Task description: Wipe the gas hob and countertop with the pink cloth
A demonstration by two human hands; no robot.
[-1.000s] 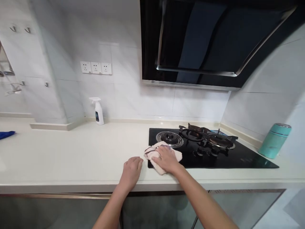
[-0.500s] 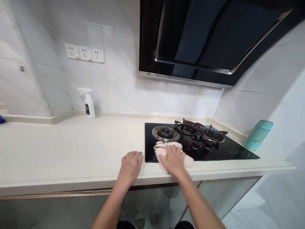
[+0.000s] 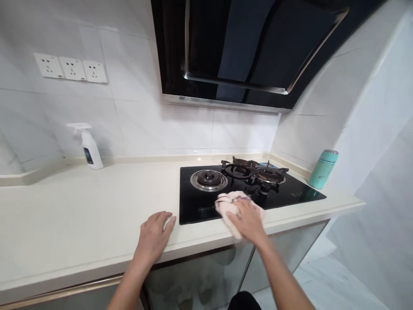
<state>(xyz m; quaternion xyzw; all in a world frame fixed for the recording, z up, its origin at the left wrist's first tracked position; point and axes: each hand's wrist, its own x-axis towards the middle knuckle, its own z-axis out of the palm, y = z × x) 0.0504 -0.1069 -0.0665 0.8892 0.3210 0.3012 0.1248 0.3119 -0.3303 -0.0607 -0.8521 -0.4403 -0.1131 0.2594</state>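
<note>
Two bare hands are at work at the kitchen counter (image 3: 112, 202). We find the right hand (image 3: 248, 220) palm down on a pale pink cloth (image 3: 226, 207) with darker markings, its fingers bent over the fabric and its thumb set apart; we cannot tell whether they pinch the folds or only press on them. We locate the cloth across the front edge of the black glass gas cooktop (image 3: 190, 203), partly on the glass and partly over the counter strip before it; its lower portion is blurred. We note the left hand (image 3: 154, 234) resting on the counter just beside the cooktop's near left corner, holding nothing, with its fingers close together and its thumb apart from them. On the cooktop we record the left burner (image 3: 209, 180) with its metal ring, two control knobs (image 3: 264, 188) near the cloth, and dark pan supports (image 3: 237, 171) around the rear and right burners. Well to the left, we observe a white spray bottle (image 3: 92, 151) upright near the wall, below three wall sockets (image 3: 72, 69). To the right of the cooktop, we see a turquoise flask (image 3: 323, 170) with a metallic top. Overhead, we register a black range hood (image 3: 203, 51).
</note>
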